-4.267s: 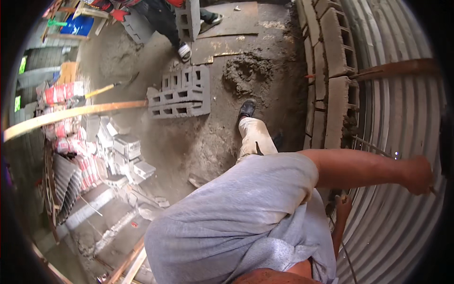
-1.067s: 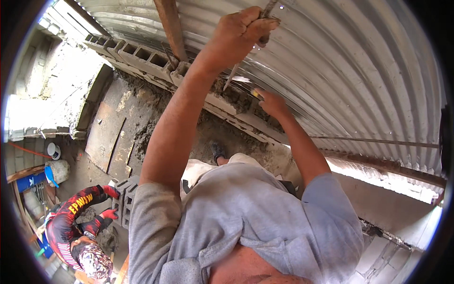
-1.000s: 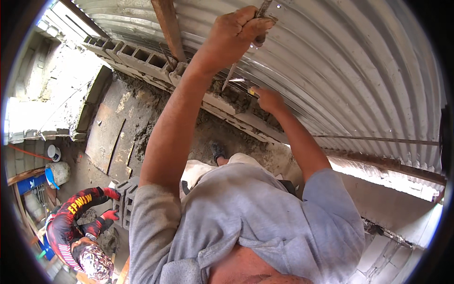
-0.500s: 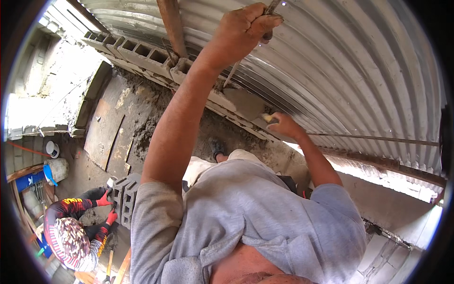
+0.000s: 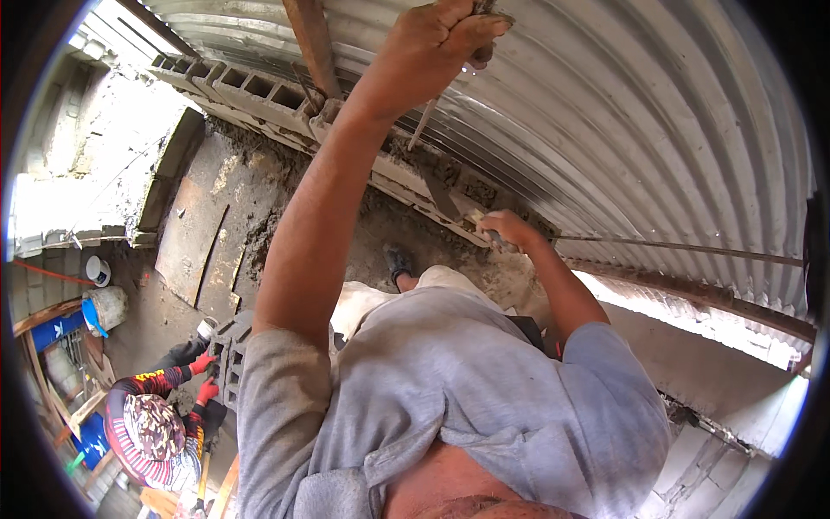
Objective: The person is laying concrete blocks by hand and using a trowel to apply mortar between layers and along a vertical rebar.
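Observation:
Raised at the top of the view, my left hand [image 5: 441, 36] is closed around an upright steel bar [image 5: 421, 125] that rises from the block wall [image 5: 406, 192]. My right hand [image 5: 510, 230] grips the handle of a trowel [image 5: 443, 197] at the near side of the wall. The trowel's blade is turned nearly edge-on beside the wall top. Wet mortar [image 5: 477, 186] lies along the top of the blocks, past the blade.
Corrugated metal sheeting [image 5: 605, 130] stands close behind the wall, with a wooden post [image 5: 311, 43] against it. Open hollow blocks [image 5: 259, 86] continue to the left. At lower left, a co-worker in red gloves [image 5: 205, 376] holds hollow blocks [image 5: 229, 359]. Buckets [image 5: 108, 307] stand farther left.
My right hand has drawn the trowel slightly left and toward me, and its blade has tipped from flat to edge-on. My left hand has shifted slightly left. The co-worker has moved a little right.

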### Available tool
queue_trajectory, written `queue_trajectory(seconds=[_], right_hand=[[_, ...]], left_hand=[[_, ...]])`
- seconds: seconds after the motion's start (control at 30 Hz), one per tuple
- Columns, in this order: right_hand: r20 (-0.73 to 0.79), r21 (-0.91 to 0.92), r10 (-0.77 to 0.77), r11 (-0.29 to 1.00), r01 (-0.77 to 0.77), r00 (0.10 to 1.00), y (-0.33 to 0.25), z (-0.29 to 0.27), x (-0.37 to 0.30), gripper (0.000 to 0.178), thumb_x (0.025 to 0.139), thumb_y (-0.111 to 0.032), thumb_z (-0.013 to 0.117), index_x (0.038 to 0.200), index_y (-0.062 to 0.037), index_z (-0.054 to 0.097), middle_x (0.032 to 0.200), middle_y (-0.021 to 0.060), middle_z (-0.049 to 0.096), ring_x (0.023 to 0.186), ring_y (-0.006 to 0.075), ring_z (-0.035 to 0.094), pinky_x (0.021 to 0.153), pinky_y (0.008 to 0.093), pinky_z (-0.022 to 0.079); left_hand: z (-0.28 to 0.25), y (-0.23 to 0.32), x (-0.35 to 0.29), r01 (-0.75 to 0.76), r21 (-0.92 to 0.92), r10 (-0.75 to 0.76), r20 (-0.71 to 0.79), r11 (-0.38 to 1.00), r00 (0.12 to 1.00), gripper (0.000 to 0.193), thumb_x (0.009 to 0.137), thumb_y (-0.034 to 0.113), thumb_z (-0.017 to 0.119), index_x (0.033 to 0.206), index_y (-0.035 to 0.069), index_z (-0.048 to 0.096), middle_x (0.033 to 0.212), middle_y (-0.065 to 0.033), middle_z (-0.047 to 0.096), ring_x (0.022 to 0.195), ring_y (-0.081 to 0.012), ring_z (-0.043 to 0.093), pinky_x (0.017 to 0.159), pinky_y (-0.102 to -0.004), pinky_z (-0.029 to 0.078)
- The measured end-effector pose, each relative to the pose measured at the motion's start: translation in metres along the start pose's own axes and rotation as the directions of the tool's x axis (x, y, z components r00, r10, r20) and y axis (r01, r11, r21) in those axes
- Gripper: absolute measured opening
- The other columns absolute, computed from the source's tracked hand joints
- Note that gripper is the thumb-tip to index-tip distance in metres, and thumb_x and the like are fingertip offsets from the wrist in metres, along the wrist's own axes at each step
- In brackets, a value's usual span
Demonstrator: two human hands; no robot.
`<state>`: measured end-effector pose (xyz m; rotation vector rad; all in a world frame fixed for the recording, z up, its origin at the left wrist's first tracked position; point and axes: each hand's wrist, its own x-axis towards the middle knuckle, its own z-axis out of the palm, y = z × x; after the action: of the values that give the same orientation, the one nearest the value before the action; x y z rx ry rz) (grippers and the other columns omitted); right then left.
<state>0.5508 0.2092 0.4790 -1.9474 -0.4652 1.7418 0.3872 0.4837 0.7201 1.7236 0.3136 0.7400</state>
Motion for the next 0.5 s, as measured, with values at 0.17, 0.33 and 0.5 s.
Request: queue_trajectory(seconds=[0.17, 0.33, 0.5], right_hand=[[-0.237, -0.112, -0.201, 0.977, 0.179, 0.95, 0.03, -0.001, -0.01, 0.02, 0.089, -0.023, 0.066, 0.093, -0.0045, 0.062, 0.065, 0.0025, 0.059, 0.052, 0.0126, 0.053, 0.047, 0.0319, 0.042], [-0.348, 0.146, -0.133, 0.97, 0.194, 0.928, -0.004, 0.065, -0.005, 0.025, 0.086, -0.02, 0.069, 0.098, -0.002, 0.058, 0.069, 0.0047, 0.059, 0.054, 0.0114, 0.055, 0.046, 0.0299, 0.043], [-0.318, -0.023, -0.238, 0.97, 0.244, 0.918, -0.018, 0.048, 0.003, 0.027, 0.086, -0.021, 0.067, 0.099, 0.0007, 0.056, 0.069, 0.0057, 0.059, 0.051, 0.0123, 0.054, 0.046, 0.0312, 0.043]], left_hand=[[-0.003, -0.001, 0.003, -0.024, 0.011, 0.023, 0.019, 1.0, 1.0, 0.033, 0.101, 0.031, 0.058, 0.088, 0.001, 0.057, 0.072, -0.0063, 0.058, 0.069, -0.0137, 0.055, 0.065, -0.0315, 0.046], [0.002, -0.009, 0.003, -0.104, -0.072, 0.105, 0.012, 0.992, 0.994, 0.033, 0.101, 0.031, 0.058, 0.086, 0.001, 0.056, 0.071, -0.0066, 0.058, 0.067, -0.014, 0.054, 0.064, -0.0317, 0.046], [-0.003, -0.01, 0.002, -0.139, -0.057, 0.14, 0.009, 0.989, 0.99, 0.033, 0.1, 0.032, 0.059, 0.086, 0.002, 0.056, 0.07, -0.0072, 0.057, 0.066, -0.0143, 0.054, 0.063, -0.0322, 0.046]])
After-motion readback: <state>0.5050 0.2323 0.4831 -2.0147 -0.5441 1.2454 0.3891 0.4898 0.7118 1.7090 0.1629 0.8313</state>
